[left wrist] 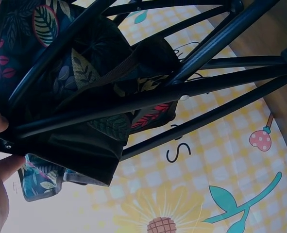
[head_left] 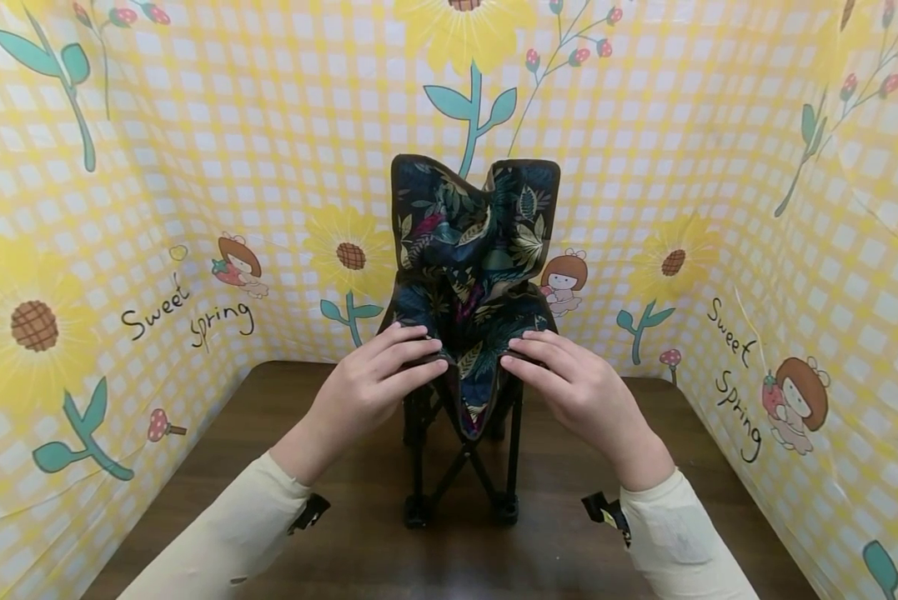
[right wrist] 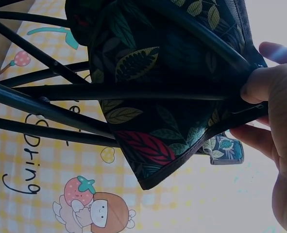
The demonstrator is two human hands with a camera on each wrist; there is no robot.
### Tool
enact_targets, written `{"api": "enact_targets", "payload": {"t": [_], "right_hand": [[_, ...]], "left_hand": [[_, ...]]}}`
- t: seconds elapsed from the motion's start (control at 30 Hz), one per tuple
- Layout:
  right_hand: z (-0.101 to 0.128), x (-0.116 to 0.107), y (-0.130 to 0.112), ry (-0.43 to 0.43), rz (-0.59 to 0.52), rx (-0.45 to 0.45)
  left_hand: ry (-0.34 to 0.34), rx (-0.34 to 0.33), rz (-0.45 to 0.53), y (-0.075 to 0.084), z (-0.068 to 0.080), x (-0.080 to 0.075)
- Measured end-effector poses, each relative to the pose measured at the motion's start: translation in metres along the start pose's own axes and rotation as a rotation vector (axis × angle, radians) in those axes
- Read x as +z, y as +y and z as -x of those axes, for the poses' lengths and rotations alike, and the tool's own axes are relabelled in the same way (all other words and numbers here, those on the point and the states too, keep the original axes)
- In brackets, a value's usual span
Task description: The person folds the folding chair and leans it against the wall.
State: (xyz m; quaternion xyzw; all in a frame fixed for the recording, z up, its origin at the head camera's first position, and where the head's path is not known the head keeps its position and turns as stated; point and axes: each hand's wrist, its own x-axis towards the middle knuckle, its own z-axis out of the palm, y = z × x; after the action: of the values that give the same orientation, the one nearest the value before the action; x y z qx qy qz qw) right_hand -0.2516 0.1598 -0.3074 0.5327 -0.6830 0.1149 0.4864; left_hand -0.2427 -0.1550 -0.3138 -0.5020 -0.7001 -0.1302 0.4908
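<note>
A small folding camp chair (head_left: 486, 242) with dark leaf-print fabric and black tube legs stands partly folded on the table. Its seat sags in a V between the two front corners, and the backrest is creased down the middle. My left hand (head_left: 369, 375) holds the left front corner of the seat, fingers over the top; the left wrist view shows that hand (left wrist: 0, 160) around the corner where the tubes meet. At the opposite corner my right hand (head_left: 572, 379) grips likewise, with thumb and fingers on either side of the corner (right wrist: 252, 92) in the right wrist view.
The brown wooden table (head_left: 328, 517) lies under the chair. A yellow checked sheet (head_left: 268, 167) with sunflowers and cartoon figures hangs behind and along both sides. Crossed front legs (head_left: 466, 454) end in black feet on the tabletop.
</note>
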Motion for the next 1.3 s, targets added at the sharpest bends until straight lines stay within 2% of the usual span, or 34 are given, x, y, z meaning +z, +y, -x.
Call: {"api": "enact_targets", "payload": {"t": [0.43, 0.87, 1.3], "right_hand": [[-0.001, 0.004, 0.002, -0.021, 0.003, 0.040], [-0.004, 0.010, 0.004, -0.029, -0.007, 0.040], [-0.007, 0.014, 0.008, -0.041, 0.004, 0.054]], "left_hand": [[-0.004, -0.013, 0.008, -0.003, -0.004, 0.007], [0.025, -0.030, 0.030, -0.005, -0.003, 0.012], [0.017, -0.042, 0.057, -0.009, -0.005, 0.017]]}}
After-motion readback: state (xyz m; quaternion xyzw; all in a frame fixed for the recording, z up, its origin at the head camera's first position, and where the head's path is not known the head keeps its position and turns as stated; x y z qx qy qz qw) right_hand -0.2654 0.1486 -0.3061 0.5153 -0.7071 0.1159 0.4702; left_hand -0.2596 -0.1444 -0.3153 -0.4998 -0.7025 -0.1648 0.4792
